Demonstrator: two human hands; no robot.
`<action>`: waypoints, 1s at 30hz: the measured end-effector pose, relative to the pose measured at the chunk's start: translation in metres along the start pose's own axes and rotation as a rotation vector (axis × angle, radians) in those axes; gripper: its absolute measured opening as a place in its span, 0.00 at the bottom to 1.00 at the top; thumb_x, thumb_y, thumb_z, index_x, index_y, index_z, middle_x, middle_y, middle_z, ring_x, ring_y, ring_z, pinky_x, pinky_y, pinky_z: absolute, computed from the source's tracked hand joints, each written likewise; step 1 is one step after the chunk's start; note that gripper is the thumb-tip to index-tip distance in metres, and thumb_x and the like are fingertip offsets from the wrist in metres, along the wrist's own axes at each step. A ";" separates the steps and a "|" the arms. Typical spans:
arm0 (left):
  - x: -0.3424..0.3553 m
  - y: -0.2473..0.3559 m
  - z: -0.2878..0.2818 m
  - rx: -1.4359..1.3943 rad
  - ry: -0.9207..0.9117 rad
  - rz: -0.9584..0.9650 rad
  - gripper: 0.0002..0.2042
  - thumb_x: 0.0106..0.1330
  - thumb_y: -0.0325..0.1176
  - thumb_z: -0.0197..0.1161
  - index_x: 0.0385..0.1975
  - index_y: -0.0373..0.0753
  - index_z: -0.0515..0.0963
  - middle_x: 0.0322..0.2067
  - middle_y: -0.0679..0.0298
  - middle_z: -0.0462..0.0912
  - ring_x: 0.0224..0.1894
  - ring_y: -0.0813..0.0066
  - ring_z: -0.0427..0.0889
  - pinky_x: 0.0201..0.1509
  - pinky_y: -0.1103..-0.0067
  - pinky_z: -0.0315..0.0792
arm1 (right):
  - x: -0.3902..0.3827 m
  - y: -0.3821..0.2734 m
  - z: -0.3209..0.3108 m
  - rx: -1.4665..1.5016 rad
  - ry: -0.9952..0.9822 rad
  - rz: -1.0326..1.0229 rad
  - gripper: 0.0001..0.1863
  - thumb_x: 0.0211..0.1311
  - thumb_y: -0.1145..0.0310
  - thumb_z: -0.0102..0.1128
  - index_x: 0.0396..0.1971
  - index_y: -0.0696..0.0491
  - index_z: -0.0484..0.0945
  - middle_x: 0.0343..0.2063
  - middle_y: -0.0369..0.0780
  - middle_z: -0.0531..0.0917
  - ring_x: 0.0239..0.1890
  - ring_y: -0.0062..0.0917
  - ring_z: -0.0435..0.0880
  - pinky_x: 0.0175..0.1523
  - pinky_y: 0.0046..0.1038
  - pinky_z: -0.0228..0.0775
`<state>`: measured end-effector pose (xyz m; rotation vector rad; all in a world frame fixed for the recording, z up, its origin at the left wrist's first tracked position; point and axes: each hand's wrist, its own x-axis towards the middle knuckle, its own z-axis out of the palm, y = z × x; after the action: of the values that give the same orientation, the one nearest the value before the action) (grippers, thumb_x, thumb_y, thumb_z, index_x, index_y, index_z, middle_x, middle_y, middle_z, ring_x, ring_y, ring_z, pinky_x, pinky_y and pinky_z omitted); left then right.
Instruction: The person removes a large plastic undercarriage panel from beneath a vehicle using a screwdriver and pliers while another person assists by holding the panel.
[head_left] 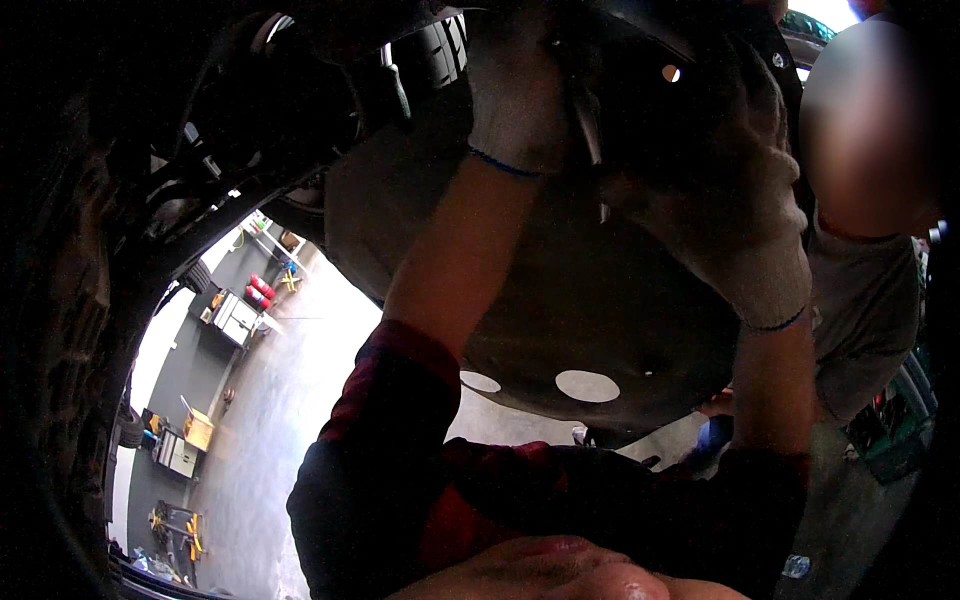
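I am looking up at the underside of a raised car. A dark grey underbody panel (600,300) with oval holes hangs over me. My left hand (515,95), in a white knit glove, reaches up to the panel's upper part, and its fingers are lost in shadow. My right hand (735,215), gloved the same way, lies against the panel to the right of a thin dark bracket (590,130). Red and dark sleeves cover both forearms. What either hand grips is hidden.
Another person (865,290) in a grey shirt stands close at the right. A tyre (435,50) and dark suspension parts (200,170) fill the upper left. Far off on the grey workshop floor (270,400) are tool carts (235,318), red cylinders (262,290) and a green crate (895,430).
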<state>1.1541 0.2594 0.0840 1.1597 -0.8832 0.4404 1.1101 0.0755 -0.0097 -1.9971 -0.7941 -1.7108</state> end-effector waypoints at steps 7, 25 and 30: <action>-0.006 0.004 0.019 0.119 0.041 0.038 0.20 0.83 0.49 0.45 0.58 0.41 0.75 0.48 0.63 0.81 0.51 0.69 0.78 0.57 0.72 0.74 | 0.010 -0.001 0.000 -0.067 -0.126 -0.032 0.49 0.55 0.43 0.76 0.69 0.58 0.67 0.66 0.57 0.70 0.64 0.52 0.75 0.62 0.48 0.77; -0.006 0.006 0.012 0.343 0.060 0.122 0.27 0.82 0.56 0.42 0.60 0.38 0.74 0.53 0.60 0.80 0.56 0.65 0.77 0.63 0.66 0.72 | 0.054 -0.024 -0.015 -0.247 -0.307 0.240 0.41 0.58 0.63 0.69 0.70 0.58 0.61 0.60 0.53 0.67 0.55 0.51 0.77 0.55 0.48 0.81; -0.002 0.005 0.002 0.124 0.056 0.033 0.27 0.82 0.56 0.45 0.62 0.39 0.73 0.56 0.62 0.79 0.56 0.64 0.77 0.63 0.67 0.71 | 0.072 -0.042 -0.032 -0.252 -0.463 0.386 0.43 0.60 0.57 0.70 0.70 0.60 0.61 0.61 0.55 0.67 0.59 0.52 0.76 0.59 0.49 0.80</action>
<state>1.1483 0.2598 0.0856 1.2412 -0.8369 0.5586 1.0657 0.0994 0.0637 -2.5648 -0.2943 -1.1915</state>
